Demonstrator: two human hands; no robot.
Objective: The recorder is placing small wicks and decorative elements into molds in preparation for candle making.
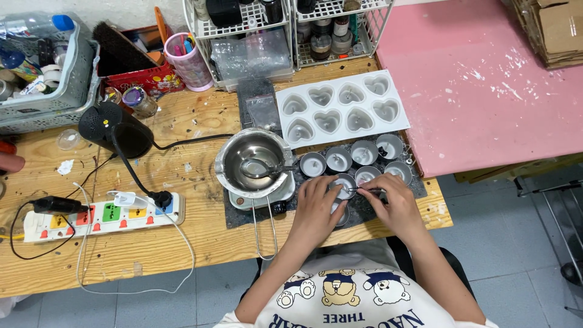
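My left hand (316, 209) rests on a small round metal cup (344, 184) on the dark mat (419, 185) and holds it at its side. My right hand (395, 200) pinches a thin metal tool (363, 191) whose tip reaches into that cup. Several more small round cups (364, 152) stand in two rows just beyond my hands. Another cup (341, 214) lies partly under my left hand.
A steel pot with a spoon (254, 161) sits on a small heater at the left of the mat. A white heart-shaped mould (342, 108) lies behind the cups. A power strip (103, 215), cables, a black round device (115, 127), baskets and wire racks crowd the wooden table. A pink board (486, 79) lies at the right.
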